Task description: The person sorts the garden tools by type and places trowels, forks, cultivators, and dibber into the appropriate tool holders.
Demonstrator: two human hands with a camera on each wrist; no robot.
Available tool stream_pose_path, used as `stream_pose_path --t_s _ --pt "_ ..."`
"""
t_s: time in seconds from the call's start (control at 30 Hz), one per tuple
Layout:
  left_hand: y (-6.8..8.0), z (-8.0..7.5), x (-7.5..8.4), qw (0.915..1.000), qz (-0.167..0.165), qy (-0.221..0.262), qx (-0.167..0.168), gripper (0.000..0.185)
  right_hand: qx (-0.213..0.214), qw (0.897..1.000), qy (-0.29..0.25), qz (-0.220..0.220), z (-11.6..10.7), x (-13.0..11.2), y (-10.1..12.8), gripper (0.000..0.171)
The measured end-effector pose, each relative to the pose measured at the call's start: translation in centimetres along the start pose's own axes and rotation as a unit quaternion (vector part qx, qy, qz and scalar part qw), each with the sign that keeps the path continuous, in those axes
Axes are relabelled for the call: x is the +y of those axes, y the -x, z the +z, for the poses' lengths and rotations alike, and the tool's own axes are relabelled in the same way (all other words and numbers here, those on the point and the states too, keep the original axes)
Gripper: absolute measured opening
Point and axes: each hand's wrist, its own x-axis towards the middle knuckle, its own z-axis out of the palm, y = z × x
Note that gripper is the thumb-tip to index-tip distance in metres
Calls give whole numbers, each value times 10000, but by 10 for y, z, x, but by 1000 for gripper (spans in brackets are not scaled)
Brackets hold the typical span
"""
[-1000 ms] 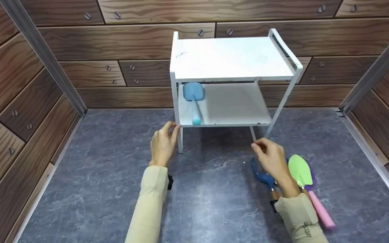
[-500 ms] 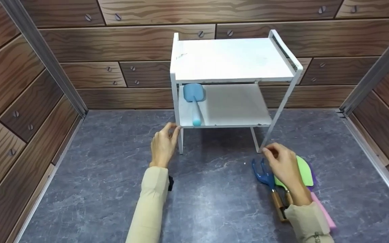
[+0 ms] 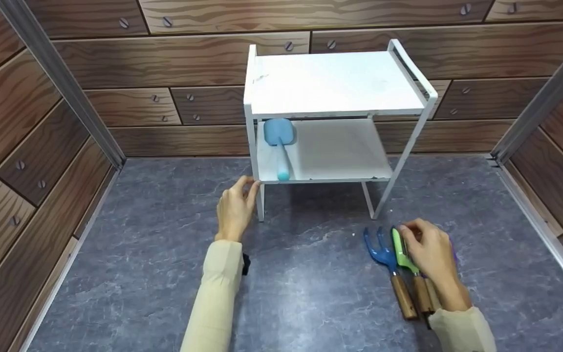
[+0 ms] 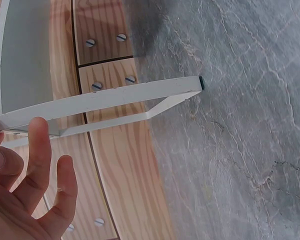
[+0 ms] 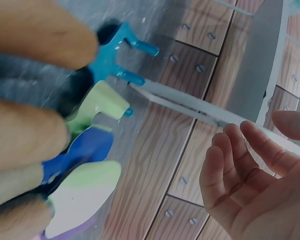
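Note:
A white two-tier shelf [image 3: 335,83] stands at the back, with a light blue scoop [image 3: 280,146] on its lower board. My left hand [image 3: 235,208] rests its fingertips against the shelf's front-left leg [image 4: 110,97], fingers fairly straight. On the floor to the right, my right hand [image 3: 430,254] lies over a bunch of garden tools, fingers curled down on a green trowel [image 3: 400,249] turned on its edge. A blue hand fork [image 3: 381,252] with a wooden handle lies just left of it. A purple tool [image 3: 454,250] is mostly hidden under the hand.
Wood-pattern walls with screw heads enclose a grey marbled floor [image 3: 311,283] on three sides. Metal rails [image 3: 61,83] run up the corners. The shelf's thin front-right leg [image 3: 389,195] stands just behind the tools.
My right hand has moved down and right from the shelf's front-right leg onto the tools. The green trowel has shifted left and turned on edge. The left hand has stayed put.

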Motion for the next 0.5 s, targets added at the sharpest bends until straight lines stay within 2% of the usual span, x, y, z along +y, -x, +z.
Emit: stream_pose_path --t_s 0.3,0.5 --pt "1 2 1 9998 -108 7 -148 22 -131 9989 232 377 -8 11 8 14" --pt "1 -1 2 9999 -133 -20 -103 21 -269 9965 457 645 -12 22 16 17"
